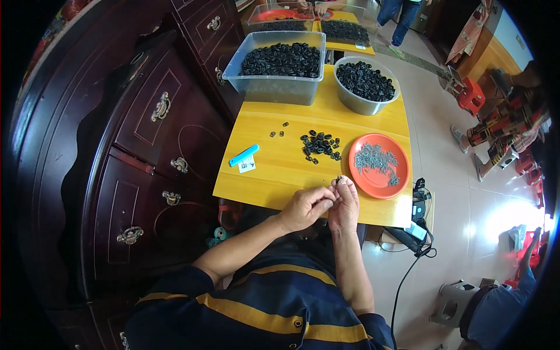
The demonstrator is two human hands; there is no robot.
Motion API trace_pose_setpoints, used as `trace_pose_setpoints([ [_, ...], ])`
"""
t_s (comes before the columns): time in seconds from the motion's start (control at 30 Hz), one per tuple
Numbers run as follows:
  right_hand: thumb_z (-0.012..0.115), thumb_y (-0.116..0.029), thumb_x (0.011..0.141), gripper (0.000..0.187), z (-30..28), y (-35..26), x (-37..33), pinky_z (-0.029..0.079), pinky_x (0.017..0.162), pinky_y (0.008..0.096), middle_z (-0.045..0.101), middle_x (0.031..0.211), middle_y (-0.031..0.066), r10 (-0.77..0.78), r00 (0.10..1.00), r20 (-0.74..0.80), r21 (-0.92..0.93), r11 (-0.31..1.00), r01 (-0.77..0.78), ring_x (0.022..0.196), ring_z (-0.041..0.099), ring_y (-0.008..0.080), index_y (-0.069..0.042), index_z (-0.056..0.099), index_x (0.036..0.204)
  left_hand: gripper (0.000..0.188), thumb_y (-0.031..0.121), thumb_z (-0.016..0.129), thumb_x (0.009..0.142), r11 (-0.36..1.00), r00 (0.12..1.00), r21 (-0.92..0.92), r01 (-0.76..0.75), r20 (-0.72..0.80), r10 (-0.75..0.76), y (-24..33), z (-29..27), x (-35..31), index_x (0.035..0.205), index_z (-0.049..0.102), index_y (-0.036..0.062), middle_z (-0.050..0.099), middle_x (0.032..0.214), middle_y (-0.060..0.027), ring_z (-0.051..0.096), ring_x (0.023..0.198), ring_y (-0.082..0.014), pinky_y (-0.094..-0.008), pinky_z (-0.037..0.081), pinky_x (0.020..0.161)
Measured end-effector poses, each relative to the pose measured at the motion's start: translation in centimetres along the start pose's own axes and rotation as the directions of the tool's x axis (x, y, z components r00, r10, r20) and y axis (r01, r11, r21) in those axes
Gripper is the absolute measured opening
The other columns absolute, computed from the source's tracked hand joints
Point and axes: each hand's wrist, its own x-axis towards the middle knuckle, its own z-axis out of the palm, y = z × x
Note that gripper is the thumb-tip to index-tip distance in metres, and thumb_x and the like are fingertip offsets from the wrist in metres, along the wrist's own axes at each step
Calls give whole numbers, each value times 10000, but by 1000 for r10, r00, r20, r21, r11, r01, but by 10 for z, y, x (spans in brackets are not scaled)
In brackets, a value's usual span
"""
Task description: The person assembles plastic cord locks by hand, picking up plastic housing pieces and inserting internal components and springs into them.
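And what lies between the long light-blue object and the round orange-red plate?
Small black oval pieces, loosely clustered on the yellow table, as the head view shows.

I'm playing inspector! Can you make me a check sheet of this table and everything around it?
Surface: yellow rectangular wooden table.
Work things: pile of small black oval pieces; small grey pieces on a round orange-red plate; clear rectangular plastic tub and round grey bowl, both holding black pieces.
Clutter: long bright-blue object against a small white card.
Hands: left hand and right hand close together, right one pinching a small dark piece.
Cables: black cable, right of the table.
Surroundings: dark-red wooden cabinet left, people right.
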Motion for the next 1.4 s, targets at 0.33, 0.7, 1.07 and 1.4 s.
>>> trace_pose_setpoints([
  [0.33, 609, -80, 946, 95, -10, 5, -4, 466, 727, 213, 621, 892, 9, -159, 977, 145, -440, 874, 207, 765, 560, 76, -27, 616, 1024, 208, -26, 597, 907, 949, 975, -269, 162, -107, -196, -27, -23, 4, 1106, 551, 12, 611, 872, 15, 529, 689, -2, -174, 462, 609],
  [0.7, 612, -64, 942, 107, -11, 6, -8, 484, 760, 231, 636, 904, 21, -135, 968, 209, -512, 829, 226, 814, 584, 84, -6, 619, 1032, 217, -46, 654, 849, 990, 982, -117, 80, -163, -98, -22, -27, 2, 1059, 624, -4, 651, 806, -10, 596, 655, -30, -194, 496, 598],
  [1.07, 623, -75, 937, 115, -11, 9, -9, 477, 747, 226, 634, 895, 13, -120, 967, 223, -514, 829, 221, 807, 576, 80, -4, 619, 1029, 252, -66, 653, 827, 997, 991, -65, 50, -119, -58, -25, -31, 2, 1072, 656, -7, 644, 805, -5, 573, 636, -33, -201, 486, 588],
  [1.4, 626, -79, 937, 112, -12, 10, -9, 481, 745, 227, 650, 923, 13, -79, 970, 229, -514, 837, 190, 817, 583, 76, -10, 627, 1026, 246, -51, 681, 816, 998, 995, -31, 50, -89, -53, -25, -31, 6, 1056, 670, 3, 610, 765, 14, 548, 621, -31, -196, 468, 570],
])
